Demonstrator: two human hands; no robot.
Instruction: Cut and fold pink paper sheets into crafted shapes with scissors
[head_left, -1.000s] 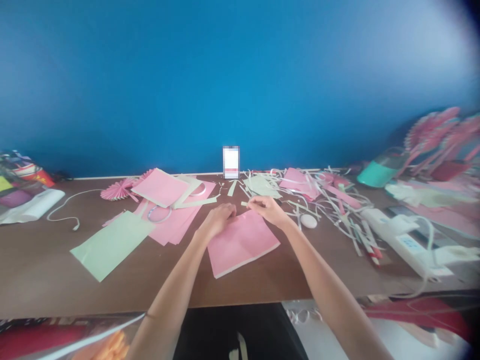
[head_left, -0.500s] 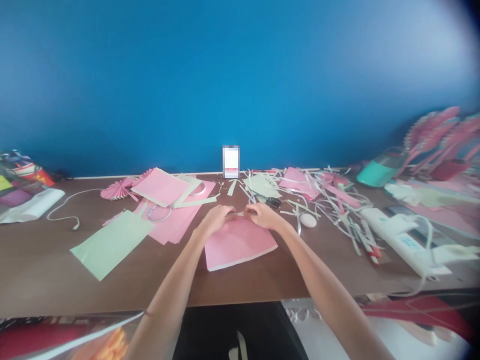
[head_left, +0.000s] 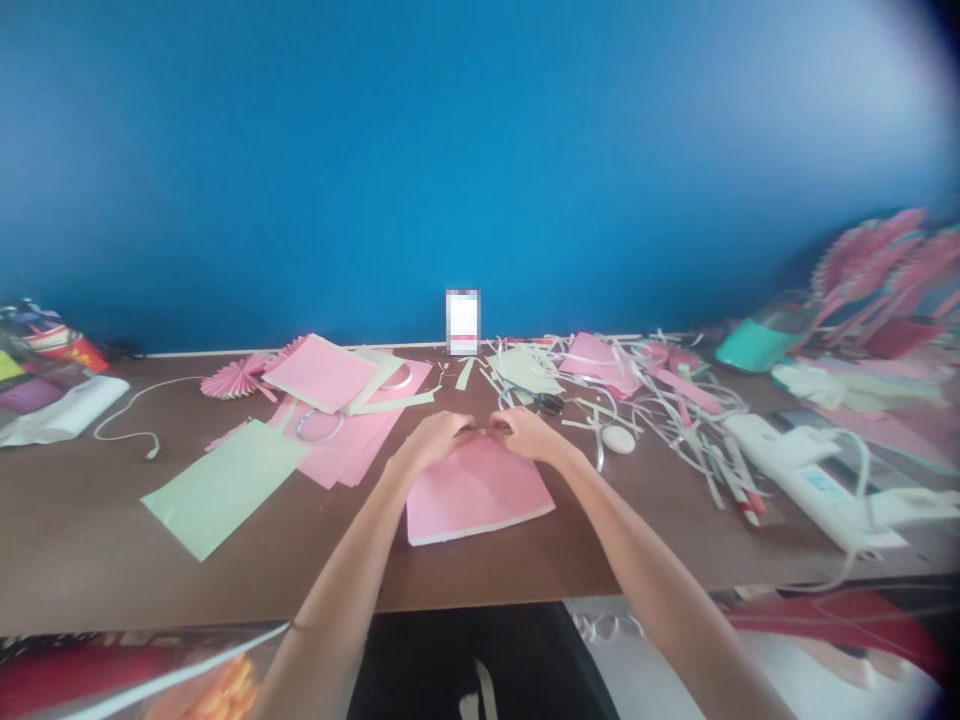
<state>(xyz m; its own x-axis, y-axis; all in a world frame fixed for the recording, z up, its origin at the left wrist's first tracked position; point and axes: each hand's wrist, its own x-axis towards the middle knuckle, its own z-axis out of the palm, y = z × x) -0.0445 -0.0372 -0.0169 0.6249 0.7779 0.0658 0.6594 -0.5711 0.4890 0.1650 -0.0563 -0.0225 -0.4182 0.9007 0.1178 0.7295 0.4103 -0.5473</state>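
A pink sheet of paper [head_left: 480,490] with a pale near edge lies on the brown table in front of me. My left hand [head_left: 446,436] grips its far edge, fingers curled. Close beside it, my right hand [head_left: 521,432] pinches the same edge, the fingertips of both hands almost meeting. Just beyond my right hand are dark-handled scissors [head_left: 547,402]. To the left, a pale green sheet [head_left: 223,488] rests partly against several pink sheets [head_left: 345,445]. The fingers hide the paper's far edge.
Paper strips [head_left: 667,400] are strewn over the right side, near a white round object [head_left: 618,440] and a white power strip [head_left: 814,485]. A phone [head_left: 463,322] stands against the blue wall. Pleated pink paper [head_left: 236,378] and a white cable [head_left: 124,420] are at the left.
Both hands have shifted very slightly at the paper's far edge, still gripping it. The pink sheet has moved a touch; the other things stay where they were.
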